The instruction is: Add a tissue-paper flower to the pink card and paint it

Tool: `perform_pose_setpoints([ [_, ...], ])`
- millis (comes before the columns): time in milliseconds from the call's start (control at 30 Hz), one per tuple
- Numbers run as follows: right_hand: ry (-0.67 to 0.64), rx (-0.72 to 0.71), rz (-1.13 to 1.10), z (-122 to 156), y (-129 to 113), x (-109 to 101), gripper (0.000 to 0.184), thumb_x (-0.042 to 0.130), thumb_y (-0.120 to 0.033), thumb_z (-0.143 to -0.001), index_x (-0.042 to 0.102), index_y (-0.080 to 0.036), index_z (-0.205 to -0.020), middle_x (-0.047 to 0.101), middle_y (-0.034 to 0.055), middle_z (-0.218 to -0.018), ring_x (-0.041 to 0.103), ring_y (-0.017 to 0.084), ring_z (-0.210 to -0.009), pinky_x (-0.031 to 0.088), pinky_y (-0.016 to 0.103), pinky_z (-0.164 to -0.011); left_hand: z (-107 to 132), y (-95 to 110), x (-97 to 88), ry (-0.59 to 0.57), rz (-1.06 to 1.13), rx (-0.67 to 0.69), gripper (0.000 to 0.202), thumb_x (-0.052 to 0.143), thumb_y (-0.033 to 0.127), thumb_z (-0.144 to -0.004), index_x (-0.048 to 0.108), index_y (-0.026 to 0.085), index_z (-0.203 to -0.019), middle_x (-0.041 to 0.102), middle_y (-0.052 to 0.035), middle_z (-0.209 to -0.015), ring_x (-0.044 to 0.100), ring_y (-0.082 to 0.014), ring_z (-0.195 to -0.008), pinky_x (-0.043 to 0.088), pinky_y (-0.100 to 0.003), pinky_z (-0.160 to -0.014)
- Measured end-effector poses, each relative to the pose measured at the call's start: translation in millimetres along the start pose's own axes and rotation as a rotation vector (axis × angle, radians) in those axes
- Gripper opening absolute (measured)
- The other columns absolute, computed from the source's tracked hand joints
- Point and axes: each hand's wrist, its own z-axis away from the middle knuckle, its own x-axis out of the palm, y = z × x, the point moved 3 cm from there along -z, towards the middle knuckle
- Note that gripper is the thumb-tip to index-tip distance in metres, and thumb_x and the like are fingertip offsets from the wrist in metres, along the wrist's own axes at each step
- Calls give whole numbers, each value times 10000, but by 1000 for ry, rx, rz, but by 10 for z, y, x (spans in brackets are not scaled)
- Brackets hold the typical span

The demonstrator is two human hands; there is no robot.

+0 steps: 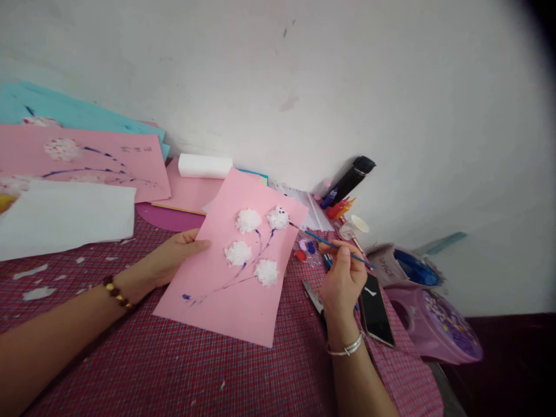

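My left hand (pixel 185 253) grips the left edge of a pink sheet of paper (pixel 234 301), thumb on top, holding it tilted above the table. Purple painted stems run across the sheet, with several fluffy white blossoms (pixel 238 253) on it. The upper right blossom (pixel 278 218) carries small dark purple dots. Between the fingers of my right hand (pixel 343 275) is a thin blue paintbrush (pixel 324 240), its dark tip at the right side of that dotted blossom. Just beyond the right hand lies a clear palette (pixel 309 252) with red, lilac and blue paint.
Scissors (pixel 313 296) and a black phone (pixel 376 310) lie by my right hand. Paint tubes (pixel 341 207) and a black cylinder (pixel 354 179) stand against the wall. Leftward are another flower picture (pixel 143 174), white paper (pixel 78 214) and a white roll (pixel 205 166). A purple stool (pixel 434 324) is at right.
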Motion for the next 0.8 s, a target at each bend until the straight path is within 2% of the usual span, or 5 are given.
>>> perform_pose_setpoints([
  [233, -146, 65, 22, 58, 72, 132, 243, 562, -404, -932, 677, -190, -914, 745, 43, -782, 708, 203, -732, 534, 365, -740, 6, 1, 4, 10, -18, -8, 323, 779, 250, -775, 707, 156, -1076, 782, -73, -901, 725, -200, -708, 586, -312, -676],
  [367, -83, 187, -63, -34, 210, 89, 257, 567, -430, -912, 642, -183, -916, 733, 50, -775, 704, 213, -711, 547, 404, -751, 14, 11, 28, 10, -26, -10, 294, 772, 257, -782, 704, 143, -1045, 780, -73, -876, 724, -204, -701, 586, -315, -671],
  [500, -9, 187, -100, -143, 261, -22, 255, 572, -467, -890, 609, -215, -873, 694, 41, -745, 681, 219, -695, 555, 453, -780, 14, 13, 38, 16, -43, -2, 276, 773, 286, -780, 708, 139, -1004, 778, -82, -884, 720, -211, -684, 574, -309, -638],
  [700, -123, 214, -110, -19, 216, 123, 230, 583, -430, -897, 634, -206, -892, 702, 38, -763, 677, 202, -685, 551, 400, -719, 16, 4, 36, 11, -44, 18, 308, 771, 285, -778, 713, 155, -1051, 780, -77, -928, 726, -216, -723, 581, -324, -678],
  [800, -131, 207, -113, 1, 190, 143, 208, 597, -388, -890, 659, -190, -895, 703, 40, -814, 682, 195, -712, 543, 385, -730, 14, 5, 35, 7, -38, 16, 300, 767, 278, -782, 715, 148, -1047, 780, -74, -921, 725, -215, -717, 583, -321, -675],
])
